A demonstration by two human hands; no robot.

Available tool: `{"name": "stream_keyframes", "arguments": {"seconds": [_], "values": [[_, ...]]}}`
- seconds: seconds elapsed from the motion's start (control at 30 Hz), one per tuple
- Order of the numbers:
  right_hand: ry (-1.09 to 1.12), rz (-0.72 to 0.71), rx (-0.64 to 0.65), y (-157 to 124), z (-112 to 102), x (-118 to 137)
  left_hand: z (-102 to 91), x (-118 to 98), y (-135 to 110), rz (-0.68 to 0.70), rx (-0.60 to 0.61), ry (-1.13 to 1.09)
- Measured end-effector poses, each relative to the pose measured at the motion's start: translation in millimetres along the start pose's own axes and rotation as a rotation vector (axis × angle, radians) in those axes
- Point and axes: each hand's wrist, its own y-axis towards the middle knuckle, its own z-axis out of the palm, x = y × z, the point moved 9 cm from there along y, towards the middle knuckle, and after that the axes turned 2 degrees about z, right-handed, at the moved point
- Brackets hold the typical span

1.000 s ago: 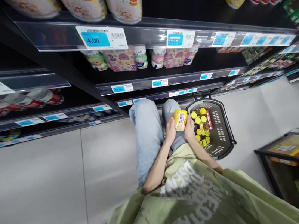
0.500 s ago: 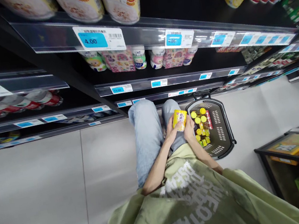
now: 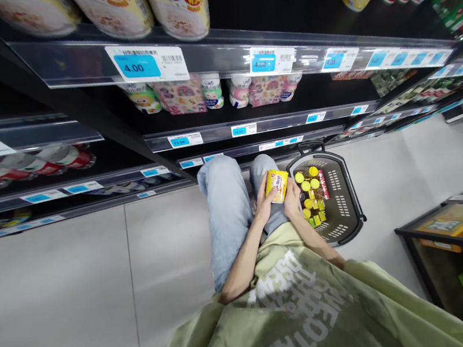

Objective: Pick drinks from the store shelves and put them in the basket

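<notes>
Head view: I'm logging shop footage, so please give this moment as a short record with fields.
Place: shop aisle, dark shelves with blue price tags, pale tiled floor
Left hand: grips the yellow packet from its left side
Right hand: grips the same packet from its right side
Packet: printed face up, held over the jeans
Basket: dark, on the floor at the person's right, holding small yellow-lidded items

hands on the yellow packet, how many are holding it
2. The left hand holds the left edge of the yellow rectangular packet; the right hand holds its right edge, beside the dark plastic shopping basket on the floor.
</notes>
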Motion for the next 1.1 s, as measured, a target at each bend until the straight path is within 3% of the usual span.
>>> {"name": "stream_keyframes", "arguments": {"seconds": [0.43, 0.67, 1.1], "values": [[-0.063, -0.05, -0.035, 1.2, -2.3, 0.9, 3.4, -0.4, 1.2, -0.078, -0.071, -0.322], [-0.07, -0.06, -0.051, 0.2, -4.1, 2.9, 0.9, 1.4, 2.7, -0.056, -0.047, -0.235], [-0.036, -0.047, -0.057, 0.3, -4.0, -1.4, -5.8, 9.2, 6.1, -0.029, -0.146, -0.144]]}}
